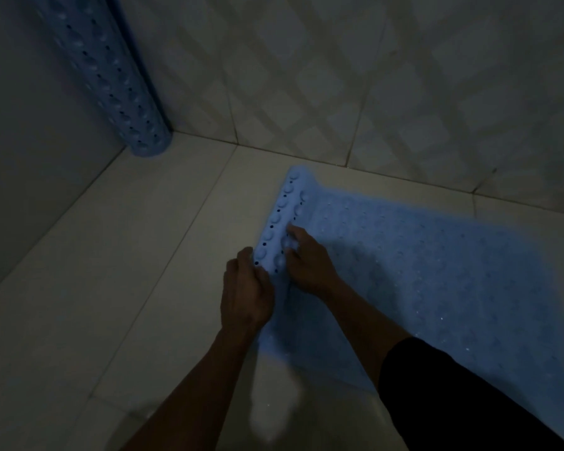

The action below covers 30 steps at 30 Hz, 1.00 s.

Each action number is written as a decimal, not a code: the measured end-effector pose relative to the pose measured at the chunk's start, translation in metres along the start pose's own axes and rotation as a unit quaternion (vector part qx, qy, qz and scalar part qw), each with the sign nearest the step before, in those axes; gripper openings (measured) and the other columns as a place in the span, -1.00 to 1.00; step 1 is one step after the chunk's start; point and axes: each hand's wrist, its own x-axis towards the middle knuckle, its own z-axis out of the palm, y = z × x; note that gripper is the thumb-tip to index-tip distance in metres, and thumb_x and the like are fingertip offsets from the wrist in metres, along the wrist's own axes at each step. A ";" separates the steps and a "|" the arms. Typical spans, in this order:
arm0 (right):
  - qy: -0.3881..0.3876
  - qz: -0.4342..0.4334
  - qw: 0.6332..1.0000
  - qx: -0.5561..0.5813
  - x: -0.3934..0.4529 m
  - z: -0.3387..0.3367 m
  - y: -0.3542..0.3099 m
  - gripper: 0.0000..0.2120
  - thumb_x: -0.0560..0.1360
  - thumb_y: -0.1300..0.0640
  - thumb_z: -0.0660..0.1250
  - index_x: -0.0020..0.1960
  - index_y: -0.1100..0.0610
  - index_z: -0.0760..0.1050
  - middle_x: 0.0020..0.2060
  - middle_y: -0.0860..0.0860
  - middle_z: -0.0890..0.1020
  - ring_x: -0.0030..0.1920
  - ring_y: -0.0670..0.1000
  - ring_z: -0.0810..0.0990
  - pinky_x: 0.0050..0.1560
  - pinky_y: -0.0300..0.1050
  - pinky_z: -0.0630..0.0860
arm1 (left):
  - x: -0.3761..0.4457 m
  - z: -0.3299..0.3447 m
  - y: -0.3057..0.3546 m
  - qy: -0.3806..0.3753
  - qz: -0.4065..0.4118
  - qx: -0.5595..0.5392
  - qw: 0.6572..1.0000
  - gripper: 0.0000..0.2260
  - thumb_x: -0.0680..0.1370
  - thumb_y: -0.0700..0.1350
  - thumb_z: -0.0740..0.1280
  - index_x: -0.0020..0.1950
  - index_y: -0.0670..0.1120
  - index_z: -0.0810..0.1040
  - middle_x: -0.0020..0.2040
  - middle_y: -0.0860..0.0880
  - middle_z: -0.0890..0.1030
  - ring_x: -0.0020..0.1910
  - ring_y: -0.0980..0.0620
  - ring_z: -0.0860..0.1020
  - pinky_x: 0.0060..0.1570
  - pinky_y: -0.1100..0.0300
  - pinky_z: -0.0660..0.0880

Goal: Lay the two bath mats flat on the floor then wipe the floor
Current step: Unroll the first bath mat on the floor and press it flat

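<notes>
Unrolled mat (437, 271): blue, spread on the floor (111, 271) at centre right, left edge curled
Left hand (246, 288): fingers closed on that curled edge
Right hand (306, 258): fingers bent, pressing the curl
Rolled mat (111, 76): upright, upper-left corner

Both arms reach forward and down, close together. Left hand (246, 289) has fingers curled, knuckles up. Right hand (308, 260) sits just beside it, palm down, fingers bent and pressing, dark sleeve (453, 395) on that side.
</notes>
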 end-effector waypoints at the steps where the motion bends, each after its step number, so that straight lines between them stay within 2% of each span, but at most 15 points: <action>1: 0.000 -0.002 1.000 0.002 0.002 0.001 -0.003 -0.49 0.59 0.16 0.20 0.51 0.21 0.24 0.47 0.16 0.34 0.45 0.13 0.33 0.41 -0.09 0.25 | 0.001 -0.002 -0.002 -0.008 0.014 0.000 1.000 -0.57 0.62 0.02 0.22 0.45 -0.12 0.33 0.25 -0.18 0.48 0.23 -0.16 0.46 0.16 0.04 0.43; 3: 0.006 0.003 1.000 0.006 0.007 0.004 -0.006 -0.54 0.57 0.22 0.20 0.46 0.25 0.30 0.42 0.18 0.41 0.40 0.13 0.38 0.34 -0.18 0.27 | 0.004 -0.005 -0.009 -0.042 0.018 0.018 0.999 -0.44 0.54 0.18 0.27 0.46 -0.05 0.31 0.32 -0.11 0.44 0.26 -0.09 0.44 0.17 -0.03 0.47; 4: 0.016 0.004 1.000 0.008 0.010 0.005 -0.007 -0.56 0.58 0.27 0.18 0.46 0.25 0.31 0.41 0.18 0.42 0.40 0.13 0.39 0.32 -0.21 0.26 | 0.006 -0.006 -0.014 -0.055 0.020 0.035 0.998 -0.40 0.51 0.20 0.28 0.47 -0.03 0.29 0.33 -0.10 0.43 0.27 -0.10 0.43 0.16 -0.07 0.49; 6: 0.028 0.000 1.000 -0.001 0.014 0.006 -0.004 -0.57 0.59 0.30 0.17 0.46 0.25 0.31 0.41 0.19 0.40 0.41 0.14 0.38 0.32 -0.22 0.23 | 0.011 -0.009 -0.022 -0.062 0.023 0.074 0.995 -0.40 0.52 0.12 0.30 0.50 -0.05 0.25 0.33 -0.13 0.41 0.27 -0.17 0.42 0.13 -0.12 0.48; 9: 0.008 -0.016 0.999 -0.049 0.015 0.006 0.001 -0.55 0.58 0.28 0.21 0.46 0.29 0.30 0.41 0.23 0.39 0.41 0.19 0.35 0.33 -0.19 0.20 | 0.018 -0.016 -0.030 -0.035 0.001 0.111 0.993 -0.46 0.61 -0.06 0.26 0.55 -0.07 0.17 0.41 -0.18 0.31 0.30 -0.21 0.38 0.21 -0.16 0.42; 12: -0.026 -0.015 0.993 -0.116 0.016 0.013 0.011 -0.45 0.57 0.23 0.23 0.53 0.23 0.20 0.49 0.19 0.30 0.49 0.19 0.24 0.45 -0.12 0.11 | 0.021 -0.022 -0.031 -0.030 0.033 0.132 0.990 -0.54 0.60 -0.15 0.19 0.51 -0.04 0.24 0.43 -0.16 0.29 0.29 -0.22 0.37 0.18 -0.16 0.44; 16: -0.040 -0.021 0.986 -0.161 0.015 0.019 0.013 -0.38 0.47 0.10 0.17 0.51 0.21 0.26 0.46 0.20 0.33 0.46 0.22 0.26 0.46 -0.02 0.19 | 0.027 -0.030 -0.032 -0.048 0.059 0.212 0.974 -0.53 0.61 0.11 -0.06 0.47 0.00 0.30 0.38 -0.10 0.41 0.27 -0.20 0.45 0.16 -0.16 0.45; 17: -0.038 -0.020 0.986 -0.161 0.016 0.020 0.013 -0.39 0.45 0.10 0.16 0.49 0.22 0.29 0.44 0.20 0.35 0.45 0.23 0.27 0.46 0.00 0.20 | 0.031 -0.031 -0.033 -0.046 0.059 0.231 0.970 -0.55 0.63 0.14 -0.07 0.46 0.01 0.28 0.35 -0.08 0.45 0.28 -0.18 0.46 0.17 -0.18 0.42; 19: -0.033 -0.020 0.986 -0.164 0.017 0.019 0.016 -0.43 0.47 0.12 0.17 0.47 0.23 0.32 0.43 0.21 0.37 0.44 0.25 0.29 0.46 -0.01 0.19 | 0.042 -0.033 -0.038 -0.045 0.049 0.297 0.953 -0.56 0.64 0.07 0.03 0.52 0.00 0.19 0.37 -0.08 0.45 0.34 -0.17 0.41 0.26 -0.22 0.33; 21: -0.036 -0.020 0.986 -0.163 0.017 0.015 0.015 -0.44 0.48 0.11 0.17 0.47 0.21 0.33 0.43 0.20 0.37 0.45 0.23 0.28 0.45 -0.04 0.17 | 0.052 -0.035 -0.041 -0.012 0.003 0.366 0.930 -0.47 0.62 -0.01 0.12 0.58 -0.08 0.10 0.46 -0.12 0.38 0.43 -0.18 0.33 0.36 -0.30 0.19; 23: -0.050 -0.013 0.984 -0.169 0.019 0.009 0.012 -0.47 0.52 0.20 0.24 0.49 0.16 0.29 0.45 0.15 0.32 0.48 0.18 0.22 0.46 -0.05 0.17 | 0.059 -0.038 -0.041 0.039 -0.030 0.412 0.910 -0.43 0.64 -0.01 0.08 0.61 -0.15 0.02 0.56 -0.19 0.23 0.53 -0.23 0.18 0.42 -0.40 0.01; 26: -0.012 -0.024 0.982 -0.185 0.027 0.002 0.016 -0.48 0.53 0.21 0.25 0.48 0.10 0.31 0.44 0.11 0.34 0.46 0.16 0.23 0.42 0.09 0.27 | 0.074 -0.036 -0.036 0.026 0.024 0.439 0.898 -0.43 0.65 -0.02 0.00 0.62 -0.16 -0.06 0.61 -0.19 0.03 0.58 -0.24 -0.02 0.44 -0.40 -0.17; 28: 0.041 -0.038 0.976 -0.210 0.037 -0.005 0.023 -0.51 0.55 0.14 0.23 0.48 0.09 0.32 0.44 0.10 0.35 0.45 0.16 0.25 0.38 0.15 0.32 | 0.089 -0.027 -0.030 -0.021 0.082 0.393 0.916 -0.44 0.66 0.03 -0.02 0.62 -0.10 -0.08 0.62 -0.16 -0.01 0.59 -0.21 -0.05 0.46 -0.36 -0.14; 30: 0.066 -0.036 0.968 -0.241 0.048 -0.012 0.030 -0.48 0.58 0.03 0.19 0.52 0.06 0.24 0.51 0.09 0.26 0.50 0.16 0.18 0.43 0.18 0.25 | 0.105 -0.011 -0.024 -0.049 0.119 0.348 0.928 -0.46 0.67 0.10 -0.06 0.62 -0.03 -0.05 0.62 -0.13 -0.01 0.59 -0.18 -0.03 0.48 -0.33 -0.10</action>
